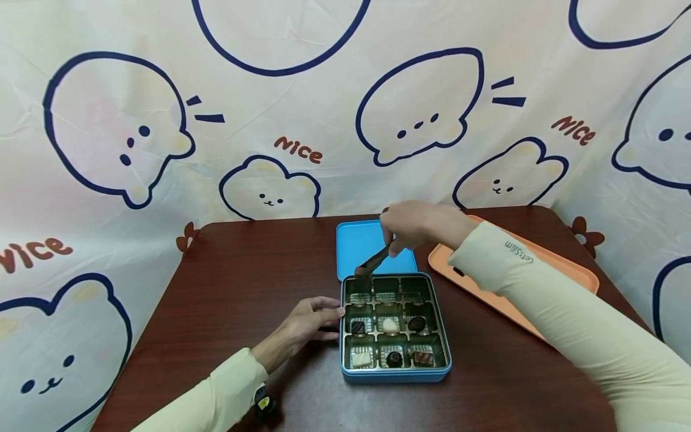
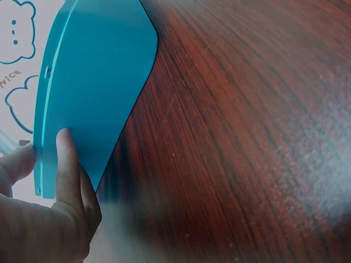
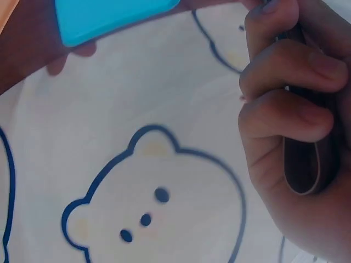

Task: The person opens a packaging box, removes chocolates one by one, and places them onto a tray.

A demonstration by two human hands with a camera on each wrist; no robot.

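Observation:
A blue tin (image 1: 396,377) with a gold-coloured divided insert stands on the table. Chocolates lie in its middle and front rows, among them a white one (image 1: 390,325) and a dark round one (image 1: 417,324). My left hand (image 1: 308,324) rests against the tin's left side, its fingers fairly straight on the blue wall (image 2: 104,71). Above the back row, my right hand (image 1: 412,225) grips dark metal tongs (image 1: 376,260), which slant down over the back left compartment. Something brownish shows at the tongs' tips, too small to identify. The tongs' bent end appears in the right wrist view.
The light blue lid (image 1: 356,243) lies behind the tin. An orange tray (image 1: 567,270) is at the right, partly covered by the right forearm, with a small dark piece (image 1: 458,272) near its left end. A patterned cloth (image 1: 335,120) hangs behind the table (image 1: 259,270).

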